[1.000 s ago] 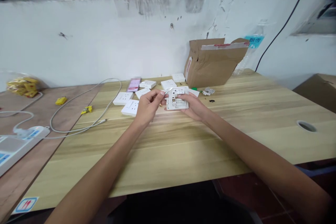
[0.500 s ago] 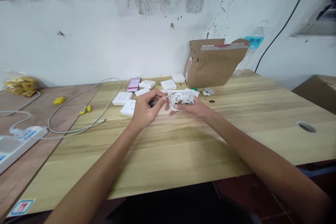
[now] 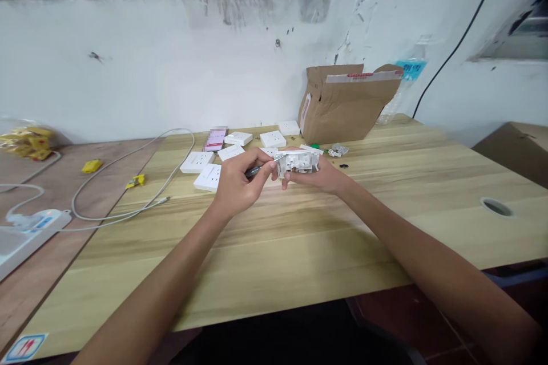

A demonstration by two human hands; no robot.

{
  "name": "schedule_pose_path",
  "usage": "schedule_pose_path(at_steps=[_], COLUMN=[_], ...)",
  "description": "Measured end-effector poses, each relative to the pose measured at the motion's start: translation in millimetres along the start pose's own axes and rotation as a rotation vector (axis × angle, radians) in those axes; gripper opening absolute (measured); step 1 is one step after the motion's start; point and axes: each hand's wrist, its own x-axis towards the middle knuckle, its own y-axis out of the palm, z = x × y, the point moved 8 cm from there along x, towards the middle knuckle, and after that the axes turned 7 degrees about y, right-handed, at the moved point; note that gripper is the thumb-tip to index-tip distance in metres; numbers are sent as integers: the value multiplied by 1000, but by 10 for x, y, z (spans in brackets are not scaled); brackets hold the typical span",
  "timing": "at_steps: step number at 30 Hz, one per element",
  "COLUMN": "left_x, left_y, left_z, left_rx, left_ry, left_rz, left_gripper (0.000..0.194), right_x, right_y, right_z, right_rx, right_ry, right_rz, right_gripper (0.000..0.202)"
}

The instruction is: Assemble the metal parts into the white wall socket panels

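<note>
Above the middle of the table, my right hand grips a white wall socket with its back side, full of plastic compartments and small brass parts, turned toward me. My left hand is closed around the dark handle of a screwdriver. Its thin metal shaft reaches the socket's left edge; whether the tip touches a screw is too small to tell. Close by my left hand lie several white socket plates, among them a near one and one behind it.
A cardboard box stands against the wall, with a plastic bottle behind it. Small loose parts lie right of the socket. On the left are a looped cable, a power strip and yellow pieces. Purple cards lie near the wall.
The socket has tilted in my right hand, so its back shows flatter now. My left hand keeps the screwdriver at its left edge. The whole view has shifted slightly.
</note>
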Motion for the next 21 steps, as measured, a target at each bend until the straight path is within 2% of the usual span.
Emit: schedule_pose_path(at_steps=[5, 11, 17, 21], left_x=[3, 35, 24, -6], left_y=[-20, -14, -3, 38], left_z=[14, 15, -52, 51], left_rx=[22, 35, 104, 22], left_ry=[-19, -1, 112, 53], left_rz=[42, 128, 92, 111], left_gripper=[45, 48, 47, 49], right_x=[-1, -15, -22, -15], right_y=[-10, -11, 3, 18], right_z=[51, 65, 56, 31], right_rx=[-54, -42, -59, -76], right_ry=[-14, 1, 8, 12], right_rz=[11, 25, 62, 103], right_gripper=[28, 28, 24, 23])
